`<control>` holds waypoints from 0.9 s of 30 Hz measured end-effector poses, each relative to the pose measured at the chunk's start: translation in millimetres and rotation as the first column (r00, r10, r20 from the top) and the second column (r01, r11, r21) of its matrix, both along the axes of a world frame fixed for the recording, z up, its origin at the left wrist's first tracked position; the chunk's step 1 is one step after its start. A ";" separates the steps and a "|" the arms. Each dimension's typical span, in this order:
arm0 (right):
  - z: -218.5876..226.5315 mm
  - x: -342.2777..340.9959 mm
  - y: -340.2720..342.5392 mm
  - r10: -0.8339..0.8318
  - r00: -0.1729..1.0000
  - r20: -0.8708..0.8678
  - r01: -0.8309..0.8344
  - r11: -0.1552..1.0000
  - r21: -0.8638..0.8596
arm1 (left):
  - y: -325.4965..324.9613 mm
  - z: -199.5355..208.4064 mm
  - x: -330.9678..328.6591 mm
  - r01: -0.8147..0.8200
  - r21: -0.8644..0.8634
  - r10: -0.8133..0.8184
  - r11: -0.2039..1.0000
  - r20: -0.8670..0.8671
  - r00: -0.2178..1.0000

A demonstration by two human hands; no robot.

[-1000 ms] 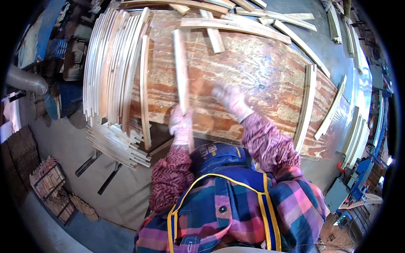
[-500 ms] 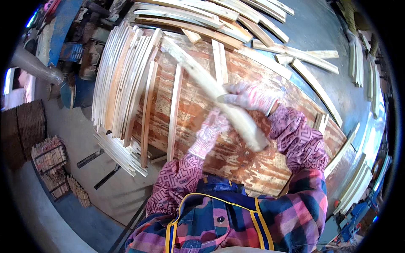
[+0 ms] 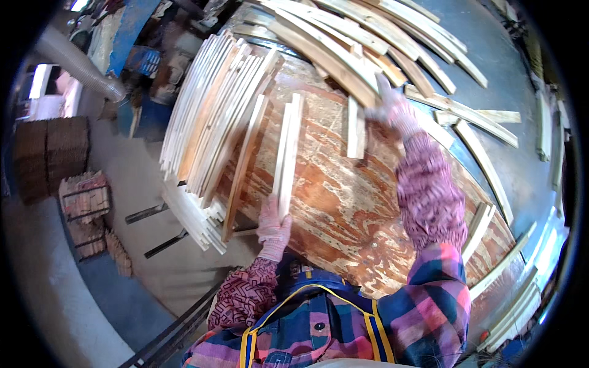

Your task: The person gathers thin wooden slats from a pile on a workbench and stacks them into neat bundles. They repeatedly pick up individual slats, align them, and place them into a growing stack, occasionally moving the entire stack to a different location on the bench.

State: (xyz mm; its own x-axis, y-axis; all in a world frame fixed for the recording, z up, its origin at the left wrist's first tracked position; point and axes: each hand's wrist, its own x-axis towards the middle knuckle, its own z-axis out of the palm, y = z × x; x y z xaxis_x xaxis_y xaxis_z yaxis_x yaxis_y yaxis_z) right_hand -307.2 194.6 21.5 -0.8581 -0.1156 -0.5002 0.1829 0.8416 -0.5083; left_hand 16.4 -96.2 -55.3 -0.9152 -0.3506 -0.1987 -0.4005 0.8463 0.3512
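At the near left of the worktable, my left hand (image 3: 274,228), in a pale patterned glove, is closed round the near end of two narrow wooden slats (image 3: 289,147). They lie side by side, pointing away from me. My right arm stretches to the far side, where my gloved right hand (image 3: 396,113) has its fingers on either side of the near end of a long wooden board (image 3: 331,66). That hand is slightly blurred. Just below this board, a short pale piece (image 3: 356,129) lies on the table. One slat (image 3: 245,165) lies apart, left of my left hand.
A dense row of slats (image 3: 208,110) lines the table's left side. More boards (image 3: 423,37) overlap at the far edge. The worn plywood tabletop (image 3: 343,214) is reddish brown. A ribbed hose (image 3: 80,64) and bundled wood (image 3: 86,196) are at the left.
The slat held across the table by both hands now lies beside another under my left hand. My right hand has moved away to the far board's end. The view has shifted.
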 end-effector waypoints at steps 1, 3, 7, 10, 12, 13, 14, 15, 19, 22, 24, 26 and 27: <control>6.1 32.5 21.1 -0.005 1.000 0.023 0.006 0.998 -0.063 | -6.5 -5.9 5.1 -0.033 0.158 0.036 0.987 -0.021 0.999; 27.5 94.5 53.4 0.021 0.995 0.101 -0.004 0.986 -0.165 | -9.3 -10.5 4.1 -0.048 0.140 0.038 0.989 0.075 0.996; -46.6 241.5 127.1 -0.180 0.984 0.019 0.180 0.968 -0.177 | 14.4 -12.3 -13.5 0.123 -0.071 -0.111 0.990 0.156 0.982; -53.2 319.6 142.0 -0.503 0.835 0.225 0.541 0.669 -0.511 | 20.3 -8.0 -23.0 0.155 -0.098 -0.128 0.983 0.241 0.962; -48.3 346.4 151.0 -0.581 0.784 0.218 0.611 0.661 -0.435 | 16.9 -0.1 -23.2 0.192 -0.076 -0.168 0.978 0.249 0.954; -31.9 345.3 145.3 -0.590 0.774 0.230 0.630 0.678 -0.379 | 14.5 5.0 -25.9 0.232 -0.140 -0.197 0.963 0.227 0.954; -17.1 343.9 139.7 -0.597 0.765 0.241 0.643 0.695 -0.321 | 15.1 9.7 -25.9 0.243 -0.148 -0.225 0.959 0.123 0.966; -4.0 345.1 134.0 -0.600 0.779 0.183 0.624 0.711 -0.324 | 23.1 26.6 -31.9 0.261 -0.156 -0.262 0.953 0.014 0.965; 12.6 341.5 110.2 -0.524 0.851 0.039 0.507 0.801 -0.317 | 58.8 71.9 -65.1 0.422 -0.231 -0.477 0.877 -0.299 0.826; 16.7 331.3 89.4 -0.518 0.855 -0.024 0.483 0.812 -0.329 | 91.7 112.3 -76.4 0.497 -0.252 -0.557 0.831 -0.398 0.729; -5.7 334.7 96.6 -0.633 0.768 -0.099 0.582 0.754 -0.306 | 95.1 114.0 -74.0 0.542 -0.196 -0.574 0.817 -0.367 0.732; -25.5 352.7 126.4 -0.773 0.554 -0.309 0.749 0.625 -0.219 | 87.0 96.5 -63.7 0.549 -0.105 -0.555 0.829 -0.273 0.786; -32.7 376.3 163.6 -0.715 0.568 -0.408 0.739 0.661 -0.130 | 83.1 87.7 -57.7 0.550 -0.037 -0.549 0.835 -0.138 0.824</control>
